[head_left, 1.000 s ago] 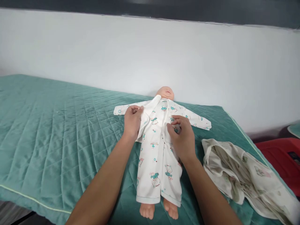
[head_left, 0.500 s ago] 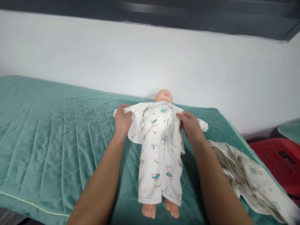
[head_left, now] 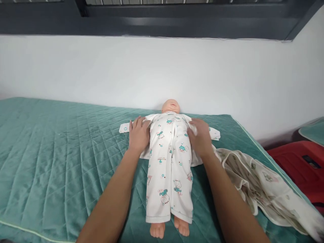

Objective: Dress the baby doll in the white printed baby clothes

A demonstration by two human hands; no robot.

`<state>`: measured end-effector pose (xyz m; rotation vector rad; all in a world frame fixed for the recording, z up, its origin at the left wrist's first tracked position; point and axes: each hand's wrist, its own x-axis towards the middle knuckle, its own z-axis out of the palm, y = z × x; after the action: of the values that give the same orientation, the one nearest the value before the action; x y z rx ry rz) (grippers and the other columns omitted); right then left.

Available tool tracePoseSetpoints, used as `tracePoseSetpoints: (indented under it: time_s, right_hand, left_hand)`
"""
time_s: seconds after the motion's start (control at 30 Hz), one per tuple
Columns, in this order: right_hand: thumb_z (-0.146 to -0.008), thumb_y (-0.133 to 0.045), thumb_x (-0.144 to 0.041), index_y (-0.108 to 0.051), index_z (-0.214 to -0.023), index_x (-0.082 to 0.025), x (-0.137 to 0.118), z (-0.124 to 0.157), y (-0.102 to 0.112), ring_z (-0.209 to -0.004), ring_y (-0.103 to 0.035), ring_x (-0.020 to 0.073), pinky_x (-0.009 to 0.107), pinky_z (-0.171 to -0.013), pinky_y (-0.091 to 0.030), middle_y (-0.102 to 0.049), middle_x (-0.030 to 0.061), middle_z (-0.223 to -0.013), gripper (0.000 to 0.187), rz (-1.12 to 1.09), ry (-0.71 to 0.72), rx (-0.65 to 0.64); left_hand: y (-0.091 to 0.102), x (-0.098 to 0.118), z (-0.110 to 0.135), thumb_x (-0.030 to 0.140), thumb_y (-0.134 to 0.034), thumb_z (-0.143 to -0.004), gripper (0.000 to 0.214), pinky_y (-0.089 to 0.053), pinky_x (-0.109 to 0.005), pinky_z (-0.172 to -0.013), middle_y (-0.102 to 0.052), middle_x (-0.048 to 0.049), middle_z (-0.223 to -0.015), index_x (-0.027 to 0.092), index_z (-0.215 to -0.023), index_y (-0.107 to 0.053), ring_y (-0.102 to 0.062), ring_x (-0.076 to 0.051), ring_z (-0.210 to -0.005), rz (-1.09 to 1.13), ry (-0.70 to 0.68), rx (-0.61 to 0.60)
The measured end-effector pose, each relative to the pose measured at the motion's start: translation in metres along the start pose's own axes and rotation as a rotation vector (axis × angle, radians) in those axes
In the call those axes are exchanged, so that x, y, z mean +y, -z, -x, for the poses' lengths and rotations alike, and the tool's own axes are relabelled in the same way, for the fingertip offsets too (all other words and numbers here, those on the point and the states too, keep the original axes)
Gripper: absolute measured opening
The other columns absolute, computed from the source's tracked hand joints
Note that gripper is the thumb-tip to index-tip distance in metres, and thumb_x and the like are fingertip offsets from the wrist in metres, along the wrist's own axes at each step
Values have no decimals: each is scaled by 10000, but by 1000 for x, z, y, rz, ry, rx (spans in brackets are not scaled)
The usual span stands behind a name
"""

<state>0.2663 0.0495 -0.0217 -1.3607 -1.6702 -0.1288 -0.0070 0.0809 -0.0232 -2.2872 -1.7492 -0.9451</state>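
A baby doll (head_left: 171, 106) lies on its back on a green quilted mat (head_left: 58, 152), dressed in a white printed romper (head_left: 168, 168), its bare feet toward me. My left hand (head_left: 138, 134) lies flat on the romper's left flap beside the doll's chest, fingers stretched out. My right hand (head_left: 199, 136) rests on the right flap by the doll's other side, fingers extended and pressing the cloth down. The sleeves spread out to both sides.
A crumpled cream printed cloth (head_left: 260, 189) lies on the mat to the right of the doll. A red box (head_left: 298, 165) stands beyond the mat's right edge. A white wall (head_left: 162, 74) runs behind the doll's head.
Both hands have pulled the romper's front flaps apart and outward, then laid them down flat beside the doll. The camera has tilted up a little.
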Motion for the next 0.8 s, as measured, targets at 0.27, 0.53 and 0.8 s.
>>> tracePoseSetpoints:
  time_s: [0.27, 0.53, 0.8]
  right_hand:
    - [-936, -379, -172, -668, -1198, -204, 7, 1, -17, -1423, -376, 301, 588, -1141, -340, -554, 98, -1445, 391, 55, 5, -133]
    - [-923, -399, -184, -580, -1377, -272, 10, 1, -18, -1470, -296, 380, 681, -1128, -274, -442, 77, -1551, 496, 284, -116, -212]
    - [-947, -429, -308, -267, -1569, -369, 11, 2, -9, -1523, -166, 354, 663, -1163, -224, -196, 43, -1667, 645, 587, -203, -458]
  left_hand:
    - [-11, 7, -3, 143, -360, -959, 461, -180, -530, -1245, -418, -123, -1567, 195, -1391, -511, -202, -269, -1535, 14, -182, -139]
    - [-27, -4, -16, 147, -343, -960, 544, -179, -555, -1229, -375, -72, -1600, 269, -1485, -417, -269, -291, -1508, -12, -108, -169]
    - [-20, -8, -29, 222, -412, -954, 477, -269, -566, -1165, -579, -100, -1388, 310, -1418, -485, -487, -297, -1308, -217, 53, -188]
